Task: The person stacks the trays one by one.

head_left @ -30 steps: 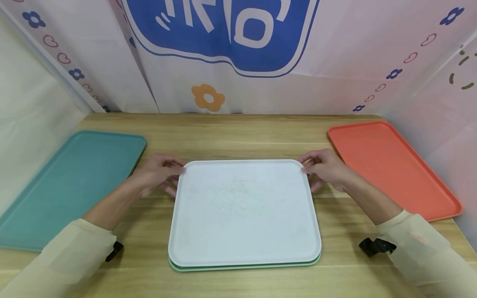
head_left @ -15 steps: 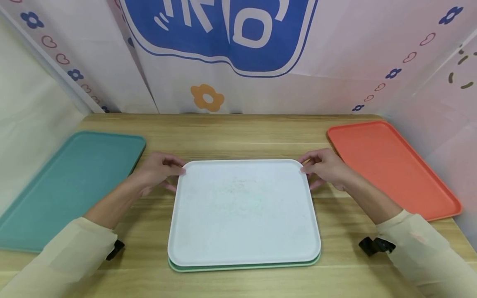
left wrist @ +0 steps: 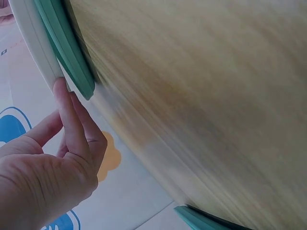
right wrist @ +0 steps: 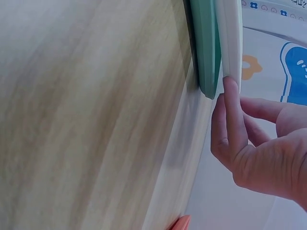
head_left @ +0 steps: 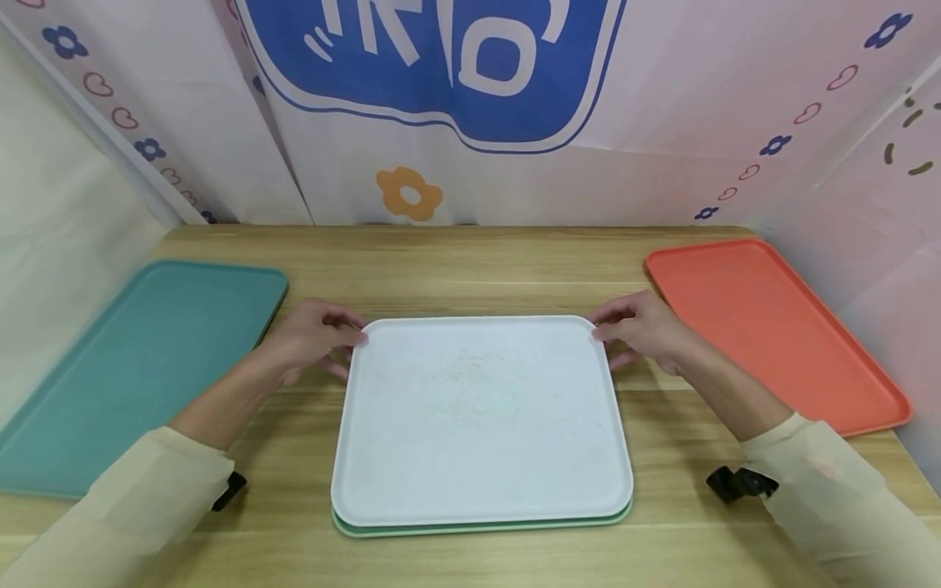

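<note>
A white rectangular tray [head_left: 481, 441] lies over a light green tray [head_left: 485, 529], whose rim shows along the near edge in the head view. My left hand [head_left: 309, 335] pinches the white tray's far left corner, thumb on top and fingers beneath. At the far right corner, my right hand [head_left: 639, 327] grips the same tray likewise. In both wrist views, fingertips press the underside of the white rim [left wrist: 36, 43], and the green tray's rim [right wrist: 205, 48] sits below it with a narrow gap near the corner.
A teal tray [head_left: 147, 367] lies on the wooden table [head_left: 470, 269] at the left. An orange-red tray [head_left: 772, 335] lies at the right. Behind the table hangs a printed white cloth [head_left: 529, 188], and pale cloth walls stand at both sides.
Both hands keep their hold on the white tray's far corners. Hands and trays stay almost in place, with only very slight shifts.
</note>
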The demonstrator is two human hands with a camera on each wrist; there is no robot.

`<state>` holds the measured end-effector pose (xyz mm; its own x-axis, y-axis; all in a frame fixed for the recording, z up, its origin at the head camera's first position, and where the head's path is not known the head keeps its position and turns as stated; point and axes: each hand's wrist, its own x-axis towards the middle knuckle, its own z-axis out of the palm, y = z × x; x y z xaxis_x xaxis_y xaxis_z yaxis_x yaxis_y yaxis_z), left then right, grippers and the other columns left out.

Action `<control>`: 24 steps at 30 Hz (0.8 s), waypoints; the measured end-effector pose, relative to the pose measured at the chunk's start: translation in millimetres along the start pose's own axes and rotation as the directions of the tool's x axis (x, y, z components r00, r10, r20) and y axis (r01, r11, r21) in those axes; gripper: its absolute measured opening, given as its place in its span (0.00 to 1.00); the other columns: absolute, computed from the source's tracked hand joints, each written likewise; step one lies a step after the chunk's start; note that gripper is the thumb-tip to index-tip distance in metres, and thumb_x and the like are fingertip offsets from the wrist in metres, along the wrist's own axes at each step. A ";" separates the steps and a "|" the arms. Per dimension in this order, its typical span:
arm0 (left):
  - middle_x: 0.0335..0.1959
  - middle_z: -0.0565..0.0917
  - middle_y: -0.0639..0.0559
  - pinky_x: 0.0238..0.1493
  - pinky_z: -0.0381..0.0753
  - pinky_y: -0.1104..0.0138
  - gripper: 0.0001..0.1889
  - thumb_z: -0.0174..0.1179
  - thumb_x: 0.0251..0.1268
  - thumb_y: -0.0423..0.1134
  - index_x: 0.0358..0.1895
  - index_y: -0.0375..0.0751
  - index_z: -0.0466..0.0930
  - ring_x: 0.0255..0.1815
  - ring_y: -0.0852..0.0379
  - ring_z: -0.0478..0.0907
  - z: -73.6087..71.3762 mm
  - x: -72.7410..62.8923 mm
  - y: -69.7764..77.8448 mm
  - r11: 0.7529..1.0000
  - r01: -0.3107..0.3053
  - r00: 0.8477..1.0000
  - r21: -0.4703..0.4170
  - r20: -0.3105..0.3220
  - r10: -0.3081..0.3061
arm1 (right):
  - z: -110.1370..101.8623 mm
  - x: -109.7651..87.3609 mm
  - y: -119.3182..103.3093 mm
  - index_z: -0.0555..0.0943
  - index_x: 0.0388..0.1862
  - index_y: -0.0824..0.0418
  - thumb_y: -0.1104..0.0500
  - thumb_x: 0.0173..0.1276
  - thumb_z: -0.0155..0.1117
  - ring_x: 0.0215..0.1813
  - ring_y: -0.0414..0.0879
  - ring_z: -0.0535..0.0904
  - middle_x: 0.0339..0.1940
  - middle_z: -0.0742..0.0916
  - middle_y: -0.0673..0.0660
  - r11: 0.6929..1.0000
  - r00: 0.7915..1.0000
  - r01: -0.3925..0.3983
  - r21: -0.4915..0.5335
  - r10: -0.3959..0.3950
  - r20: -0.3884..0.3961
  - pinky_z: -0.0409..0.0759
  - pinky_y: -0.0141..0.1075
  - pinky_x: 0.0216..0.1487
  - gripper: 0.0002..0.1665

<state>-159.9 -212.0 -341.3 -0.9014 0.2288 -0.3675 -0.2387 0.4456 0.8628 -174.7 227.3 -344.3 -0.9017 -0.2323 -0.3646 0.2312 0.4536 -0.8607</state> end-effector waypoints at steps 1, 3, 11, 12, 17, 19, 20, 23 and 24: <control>0.44 0.79 0.40 0.36 0.92 0.60 0.18 0.56 0.77 0.28 0.63 0.19 0.73 0.38 0.53 0.81 0.1 0.2 -0.1 1.000 0.001 1.000 0.002 -0.001 -0.001 | 0.3 0.0 0.1 0.78 0.62 0.77 0.70 0.74 0.65 0.43 0.46 0.81 0.46 0.80 0.62 1.000 1.000 -0.002 0.001 0.002 -0.002 0.91 0.43 0.40 0.21; 0.45 0.79 0.40 0.36 0.92 0.60 0.18 0.56 0.77 0.28 0.64 0.19 0.73 0.38 0.53 0.81 0.0 0.7 -0.2 1.000 0.002 1.000 0.007 -0.002 -0.002 | 0.8 0.0 0.3 0.78 0.62 0.77 0.70 0.73 0.65 0.43 0.46 0.81 0.47 0.80 0.63 1.000 1.000 -0.005 0.002 0.005 -0.004 0.91 0.43 0.41 0.21; 0.45 0.80 0.39 0.36 0.92 0.61 0.18 0.56 0.77 0.28 0.64 0.20 0.74 0.37 0.53 0.82 1.1 1.7 -1.4 1.000 0.009 1.000 0.004 -0.011 -0.009 | 0.7 1.1 1.1 0.79 0.60 0.77 0.72 0.72 0.65 0.42 0.47 0.82 0.47 0.79 0.65 1.000 1.000 -0.020 -0.005 0.020 -0.021 0.91 0.45 0.43 0.19; 0.45 0.80 0.39 0.36 0.91 0.61 0.19 0.57 0.77 0.28 0.64 0.19 0.74 0.36 0.53 0.82 1.4 1.6 -1.4 1.000 0.010 1.000 0.000 -0.013 -0.010 | 0.8 1.3 1.4 0.79 0.60 0.77 0.72 0.72 0.65 0.42 0.47 0.83 0.47 0.79 0.65 1.000 1.000 -0.018 -0.005 0.018 -0.020 0.91 0.45 0.43 0.19; 0.44 0.81 0.39 0.37 0.91 0.61 0.19 0.57 0.76 0.27 0.64 0.19 0.74 0.35 0.54 0.82 3.1 1.1 -0.6 1.000 0.017 1.000 -0.015 -0.023 -0.017 | 2.4 0.4 1.0 0.79 0.61 0.77 0.72 0.72 0.65 0.41 0.47 0.83 0.47 0.79 0.64 1.000 1.000 -0.021 0.000 0.021 -0.014 0.91 0.44 0.43 0.20; 0.44 0.81 0.39 0.37 0.91 0.61 0.19 0.57 0.76 0.27 0.63 0.19 0.74 0.35 0.54 0.82 3.3 1.1 -0.4 1.000 0.018 1.000 -0.018 -0.025 -0.019 | 3.1 0.0 0.6 0.79 0.61 0.77 0.72 0.72 0.66 0.41 0.47 0.82 0.47 0.79 0.63 1.000 1.000 -0.025 -0.001 0.025 -0.014 0.91 0.44 0.43 0.20; 0.44 0.81 0.39 0.37 0.91 0.61 0.18 0.57 0.76 0.27 0.63 0.19 0.74 0.35 0.54 0.82 3.3 1.2 -0.4 1.000 0.019 1.000 -0.017 -0.025 -0.019 | 3.0 0.1 0.6 0.79 0.61 0.76 0.72 0.72 0.66 0.41 0.47 0.82 0.46 0.79 0.63 1.000 1.000 -0.025 -0.006 0.025 -0.015 0.91 0.44 0.42 0.20; 0.44 0.81 0.39 0.37 0.91 0.61 0.18 0.58 0.76 0.27 0.63 0.19 0.74 0.35 0.54 0.82 3.2 1.5 -0.6 1.000 0.020 0.999 -0.014 -0.025 -0.021 | 3.2 0.5 1.0 0.80 0.60 0.76 0.72 0.71 0.66 0.41 0.46 0.81 0.45 0.78 0.62 1.000 1.000 -0.025 -0.007 0.025 -0.016 0.91 0.44 0.41 0.20; 0.43 0.81 0.39 0.36 0.91 0.61 0.18 0.58 0.76 0.27 0.63 0.19 0.75 0.35 0.54 0.82 3.0 1.8 -0.8 1.000 0.022 0.999 -0.012 -0.024 -0.022 | 3.2 0.7 1.1 0.79 0.60 0.76 0.72 0.71 0.66 0.41 0.46 0.81 0.45 0.78 0.62 1.000 1.000 -0.025 -0.007 0.025 -0.016 0.91 0.44 0.41 0.20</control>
<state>-160.2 -209.3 -343.7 -0.9045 0.1976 -0.3780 -0.2628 0.4399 0.8587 -173.9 224.9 -346.7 -0.9014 -0.2071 -0.3804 0.2514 0.4649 -0.8489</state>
